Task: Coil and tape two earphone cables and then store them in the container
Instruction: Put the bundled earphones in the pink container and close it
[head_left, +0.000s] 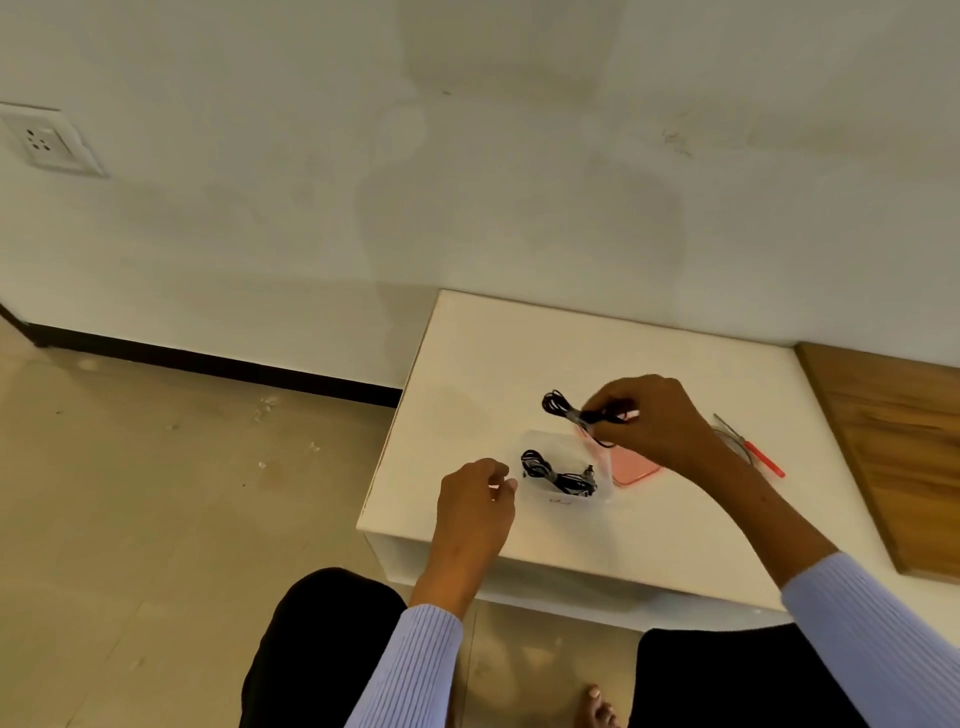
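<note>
A clear plastic container (602, 496) stands on the white table (649, 530). Inside it lies one coiled black earphone cable (556, 475). My right hand (654, 421) pinches a second coiled black earphone cable (563, 408) and holds it in the air just above the container's far side. My left hand (475, 499) hovers at the container's left edge with its fingers loosely curled; I cannot tell whether it touches the container.
A pink lid (636, 467) lies flat to the right of the container, partly under my right hand. Red-handled scissors (753, 447) and a clear tape roll (727, 434) lie further right. A wooden surface (893, 457) adjoins the table's right side.
</note>
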